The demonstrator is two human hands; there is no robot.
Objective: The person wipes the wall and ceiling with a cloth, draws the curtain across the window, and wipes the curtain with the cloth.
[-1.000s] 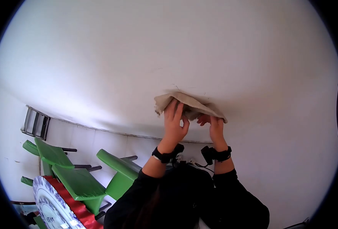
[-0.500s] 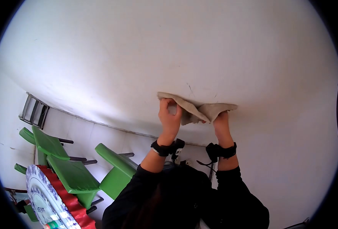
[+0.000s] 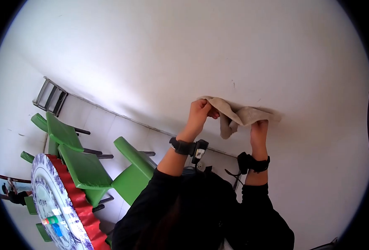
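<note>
Cloth, beige and thick, stretches between your two hands in front of the pale wall, with a fold drooping at its middle. Its upper edge lies on or just beside the wall; you cannot tell which along its whole length. Your left hand is at the cloth's left end, thumb and fingers closed in a pinch on its edge, with other fingertips curled beneath. Your right hand reaches up to the cloth's lower edge on the right; the fingertips are hidden behind the fabric, so you cannot tell how tightly they grip. Below the cloth, you wear a black wristband on the left wrist and another black strap on the right, each carrying a small device. Well apart from the cloth, down to its left, stand green chairs around a round table with a blue-and-white patterned top and a red ruffled skirt. Farther left of the cloth, a dark metal frame with crossbars stands by the wall.
</note>
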